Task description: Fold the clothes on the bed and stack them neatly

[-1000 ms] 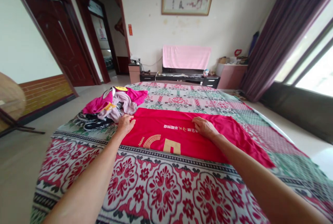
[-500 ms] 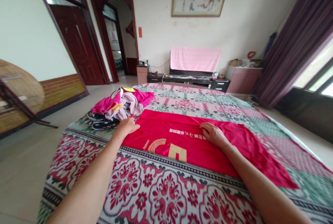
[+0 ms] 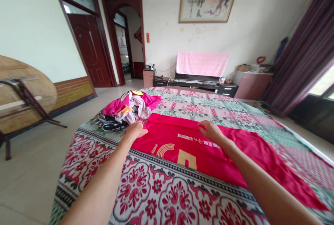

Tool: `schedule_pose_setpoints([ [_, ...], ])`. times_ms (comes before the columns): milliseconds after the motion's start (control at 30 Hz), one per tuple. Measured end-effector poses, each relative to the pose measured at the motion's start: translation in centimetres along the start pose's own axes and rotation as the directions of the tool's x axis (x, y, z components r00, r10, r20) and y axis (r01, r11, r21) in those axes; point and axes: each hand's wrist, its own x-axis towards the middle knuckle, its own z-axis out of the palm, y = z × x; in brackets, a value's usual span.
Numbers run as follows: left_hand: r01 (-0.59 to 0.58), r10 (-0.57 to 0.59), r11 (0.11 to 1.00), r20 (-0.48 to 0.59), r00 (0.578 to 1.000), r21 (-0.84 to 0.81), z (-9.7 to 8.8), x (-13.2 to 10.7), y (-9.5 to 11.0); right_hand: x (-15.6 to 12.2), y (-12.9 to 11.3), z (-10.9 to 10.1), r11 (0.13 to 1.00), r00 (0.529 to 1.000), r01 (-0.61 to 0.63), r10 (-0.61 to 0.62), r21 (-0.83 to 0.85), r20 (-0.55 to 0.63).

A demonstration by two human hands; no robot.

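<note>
A red shirt [image 3: 182, 146] with gold print lies spread flat on the patterned bedspread [image 3: 156, 197]. My left hand [image 3: 136, 130] rests flat on the shirt's left end, fingers stretched out, close to a pile of clothes. My right hand [image 3: 211, 131] sits at the shirt's far edge near the middle, its fingers curled onto the fabric there. The shirt's right part trails off toward the right side of the bed under my right forearm.
A heap of pink, grey and dark clothes [image 3: 127, 108] lies on the bed just beyond my left hand. A folded round wooden table [image 3: 23, 89] leans at the left. A low cabinet with a pink cloth [image 3: 202, 64] stands against the back wall.
My head has turned left, so more of the round table shows. Both hands stay on the red shirt; the right hand has crept up to its far edge.
</note>
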Motion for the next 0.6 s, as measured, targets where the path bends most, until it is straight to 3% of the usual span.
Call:
schedule_pose_setpoints([
  [167, 0.043, -0.046, 0.998, 0.064, 0.997, 0.046, -0.8, -0.6, 0.4, 6.1, -8.8, 3.4, 0.977, 0.99, 0.138, -0.142, 0.162, 0.013],
  [267, 0.067, -0.067, 0.998, 0.073, 0.995, 0.003, -1.2, -0.7, 0.6, 9.5, -12.8, 5.7, 0.97, 0.99, 0.109, -0.125, 0.216, 0.061],
  [367, 0.056, -0.05, 0.997, 0.103, 0.993, -0.059, -1.2, -0.6, 0.4, 12.5, -14.8, 7.8, 0.978, 0.992, 0.026, -0.05, 0.209, 0.113],
  [433, 0.085, -0.057, 0.985, 0.182, 0.982, -0.148, -1.3, -0.4, -0.1, 14.1, -15.3, 8.9, 0.98, 0.992, -0.004, -0.022, 0.201, 0.124],
  [600, 0.192, 0.01, 0.906, 0.473, 0.881, -0.377, -2.2, -0.3, -1.9, 17.1, -16.0, 10.8, 0.979, 0.987, -0.014, -0.019, 0.206, 0.157],
])
